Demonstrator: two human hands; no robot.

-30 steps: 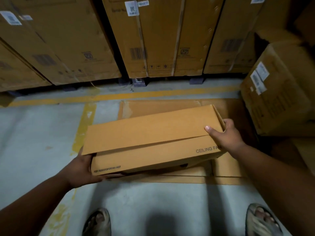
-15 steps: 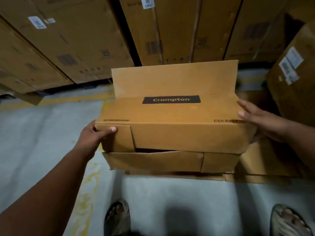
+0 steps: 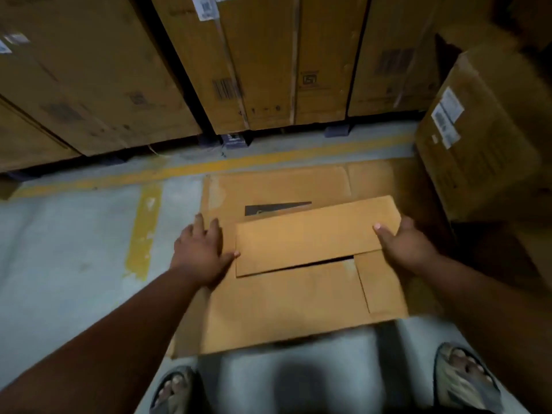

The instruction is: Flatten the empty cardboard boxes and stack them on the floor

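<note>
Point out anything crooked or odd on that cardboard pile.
The top flap of the flattened box lies skewed, leaving a dark gap along its near edge. Left hand and right hand rest at its ends.

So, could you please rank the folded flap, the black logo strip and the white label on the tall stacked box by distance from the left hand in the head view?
From the left hand:
1. Folded flap, touching its thumb, just right.
2. Black logo strip, beyond the flap.
3. White label, far up on the stacked box.
</note>
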